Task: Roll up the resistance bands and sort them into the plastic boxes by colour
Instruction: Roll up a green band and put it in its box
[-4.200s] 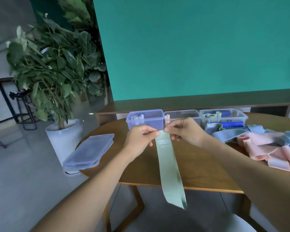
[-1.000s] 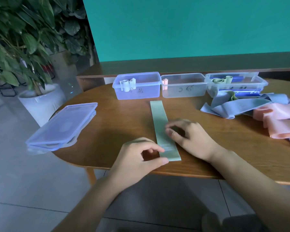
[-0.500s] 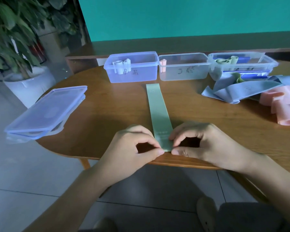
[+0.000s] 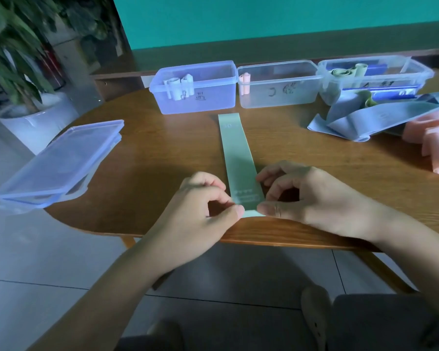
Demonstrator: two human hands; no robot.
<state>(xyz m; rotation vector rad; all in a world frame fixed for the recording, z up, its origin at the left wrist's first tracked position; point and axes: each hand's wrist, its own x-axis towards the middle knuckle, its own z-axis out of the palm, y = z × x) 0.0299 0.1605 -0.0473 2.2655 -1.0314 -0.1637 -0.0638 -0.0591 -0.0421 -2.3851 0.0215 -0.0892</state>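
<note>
Grip: left hand (image 4: 200, 211) and right hand (image 4: 307, 196) each pinched a near corner of the flat pale green rubber resistance band (image 4: 237, 158), thumb against curled fingers.
Band position: lay flat and straight on the round wooden table (image 4: 162, 158), near end at the table edge, far end just short of the boxes.
Boxes: blue-tinted plastic box (image 4: 195, 88) held pale rolls; clear plastic box (image 4: 279, 84) held one pink roll; third clear box (image 4: 375, 74) held green rolls.
Unsorted: loose grey-blue bands (image 4: 365, 117) and pink bands (image 4: 431, 138) lay heaped at right.
Lids: stacked translucent lids (image 4: 61, 160) overhung the table's left edge.
</note>
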